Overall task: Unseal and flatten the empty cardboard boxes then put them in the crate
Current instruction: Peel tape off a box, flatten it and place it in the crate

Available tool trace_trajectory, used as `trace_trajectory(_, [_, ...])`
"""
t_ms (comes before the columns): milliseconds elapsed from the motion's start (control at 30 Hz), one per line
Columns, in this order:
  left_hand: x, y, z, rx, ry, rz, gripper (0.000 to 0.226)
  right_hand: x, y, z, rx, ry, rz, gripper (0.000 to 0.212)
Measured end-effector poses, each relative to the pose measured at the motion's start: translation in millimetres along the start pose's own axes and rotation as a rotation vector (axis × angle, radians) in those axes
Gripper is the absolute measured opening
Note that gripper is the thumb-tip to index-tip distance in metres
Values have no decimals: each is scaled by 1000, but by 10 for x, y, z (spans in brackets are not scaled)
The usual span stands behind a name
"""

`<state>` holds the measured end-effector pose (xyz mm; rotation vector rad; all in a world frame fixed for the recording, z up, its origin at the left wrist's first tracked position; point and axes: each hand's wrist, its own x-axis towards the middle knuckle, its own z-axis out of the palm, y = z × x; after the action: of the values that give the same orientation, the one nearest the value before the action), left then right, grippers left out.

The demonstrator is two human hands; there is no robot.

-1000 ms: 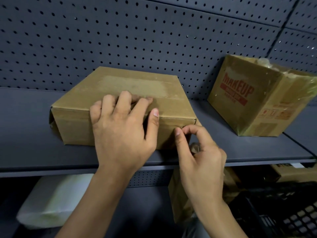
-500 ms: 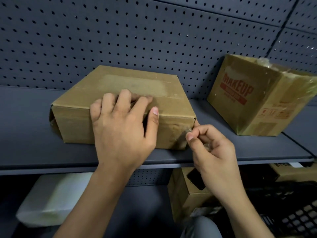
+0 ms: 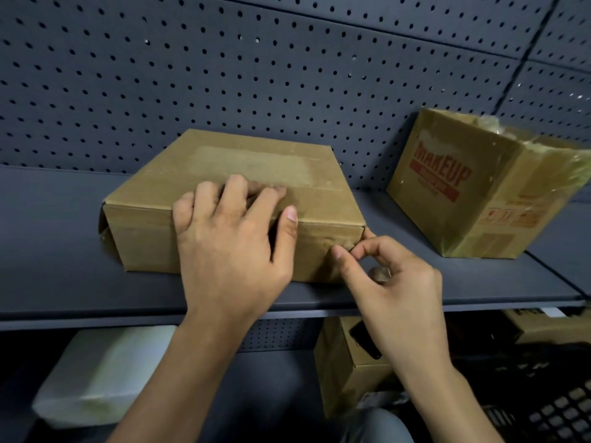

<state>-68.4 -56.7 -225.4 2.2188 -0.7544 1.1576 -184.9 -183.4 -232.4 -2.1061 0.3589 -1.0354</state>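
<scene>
A flat brown cardboard box [image 3: 256, 164] lies on the dark grey shelf [image 3: 57, 257]. My left hand [image 3: 233, 247] rests over its front top edge, fingers spread on the lid, thumb down the front face. My right hand [image 3: 393, 282] is at the box's front right corner, thumb and forefinger pinching the tape end there. A second box [image 3: 473, 193] printed MAKEUP stands tilted at the right, wrapped in clear tape. A black plastic crate [image 3: 559, 407] shows at the bottom right, below the shelf.
A perforated grey back panel [image 3: 287, 75] closes off the shelf behind the boxes. Below the shelf sit a white package [image 3: 102, 372], a small brown box [image 3: 345, 366] and another box [image 3: 543, 324] at the right.
My right hand dropped away from the box corner, then came back up to it and now pinches at the tape there. My left hand has stayed in place.
</scene>
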Motion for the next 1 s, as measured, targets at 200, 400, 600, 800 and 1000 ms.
trace_trajectory(200, [-1, -10, 6, 0, 6, 7, 39, 24, 67, -70, 40, -98, -27, 18])
trace_trajectory(400, [0, -6, -6, -11, 3, 7, 39, 88, 80, -210, 203, -295, 95, 21])
trace_trajectory(600, [-2, -17, -14, -23, 3, 12, 39, 137, 106, -329, 483, -272, 254, 21])
trace_trajectory(800, [6, -16, -24, -19, -14, 4, 41, 114, 218, -338, 548, -275, 198, 19])
trace_trajectory(1000, [14, -17, -27, -26, -20, -1, 39, 132, 232, -338, 538, -205, 225, 22])
